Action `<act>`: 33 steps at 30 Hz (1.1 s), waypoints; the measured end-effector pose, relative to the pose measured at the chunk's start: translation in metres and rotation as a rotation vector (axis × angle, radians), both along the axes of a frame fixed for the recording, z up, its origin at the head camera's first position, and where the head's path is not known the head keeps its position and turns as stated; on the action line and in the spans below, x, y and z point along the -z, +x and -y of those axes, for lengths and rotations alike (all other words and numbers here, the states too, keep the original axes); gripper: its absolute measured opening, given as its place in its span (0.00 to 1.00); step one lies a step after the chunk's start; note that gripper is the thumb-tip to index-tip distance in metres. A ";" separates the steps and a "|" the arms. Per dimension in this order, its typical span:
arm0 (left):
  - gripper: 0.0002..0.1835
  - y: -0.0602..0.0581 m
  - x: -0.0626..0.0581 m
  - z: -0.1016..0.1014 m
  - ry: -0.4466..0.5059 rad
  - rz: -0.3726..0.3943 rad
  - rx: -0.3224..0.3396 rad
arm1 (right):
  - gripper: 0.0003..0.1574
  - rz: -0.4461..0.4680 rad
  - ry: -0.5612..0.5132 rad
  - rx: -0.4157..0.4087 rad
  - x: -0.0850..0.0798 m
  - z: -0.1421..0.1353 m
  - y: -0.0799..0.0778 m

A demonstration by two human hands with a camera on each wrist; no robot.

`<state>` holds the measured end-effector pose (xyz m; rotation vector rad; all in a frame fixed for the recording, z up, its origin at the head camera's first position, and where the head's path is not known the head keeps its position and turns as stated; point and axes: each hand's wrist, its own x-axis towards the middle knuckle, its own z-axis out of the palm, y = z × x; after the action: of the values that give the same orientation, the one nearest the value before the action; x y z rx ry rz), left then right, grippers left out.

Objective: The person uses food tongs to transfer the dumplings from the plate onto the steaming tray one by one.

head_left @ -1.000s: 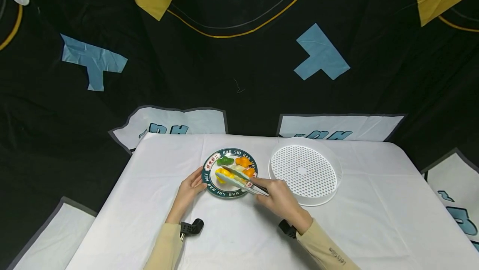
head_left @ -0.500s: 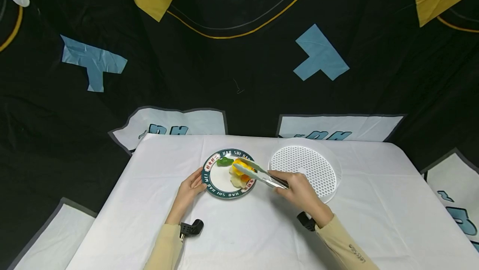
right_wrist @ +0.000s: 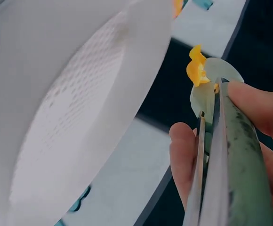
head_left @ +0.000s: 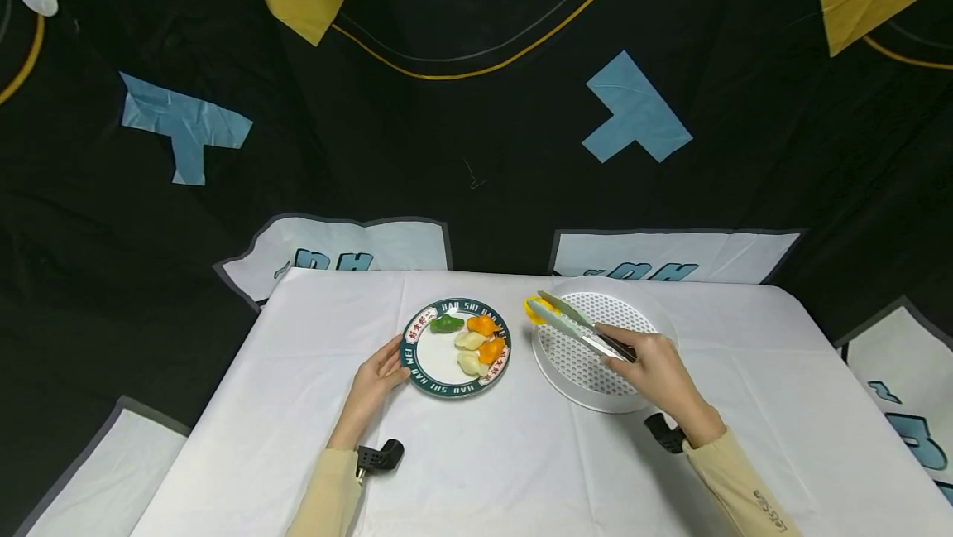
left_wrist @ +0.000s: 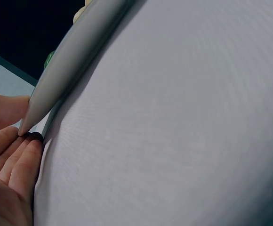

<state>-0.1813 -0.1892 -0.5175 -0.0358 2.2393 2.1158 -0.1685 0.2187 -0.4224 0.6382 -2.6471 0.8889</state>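
My left hand (head_left: 377, 380) pinches the left rim of a round plate (head_left: 435, 359) with a dark green lettered border, thumb on top and fingers beneath in the left wrist view. On the plate lie a green pepper-like piece (head_left: 447, 323), two orange pieces (head_left: 482, 325) and two pale pieces (head_left: 472, 364). My right hand (head_left: 658, 371) grips a pair of tongs (head_left: 577, 330) with pale green tips. Between those tips is a bright yellow, curled piece (right_wrist: 196, 68), held over the left side of a white round perforated tray (head_left: 588, 371).
A white cloth (head_left: 484, 462) covers the table, with the plate and tray side by side near its far edge. Behind hangs a black backdrop (head_left: 447, 148) bearing blue and yellow patches. Each wrist wears a small black camera (head_left: 381, 456).
My right hand has moved right with the tongs, carrying the yellow piece off the plate to over the tray's left side. My left hand has stayed at the plate's rim.
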 end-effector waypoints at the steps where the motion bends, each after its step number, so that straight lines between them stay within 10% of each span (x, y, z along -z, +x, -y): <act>1: 0.34 0.000 0.000 0.000 0.001 0.002 -0.001 | 0.28 0.001 0.000 0.014 0.000 -0.005 0.000; 33: 0.34 -0.001 0.000 0.001 -0.002 0.005 -0.008 | 0.27 0.018 0.074 0.228 0.021 -0.092 0.002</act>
<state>-0.1823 -0.1898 -0.5180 -0.0494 2.2425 2.1150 -0.1662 0.3111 -0.4430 0.3359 -2.7099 0.7373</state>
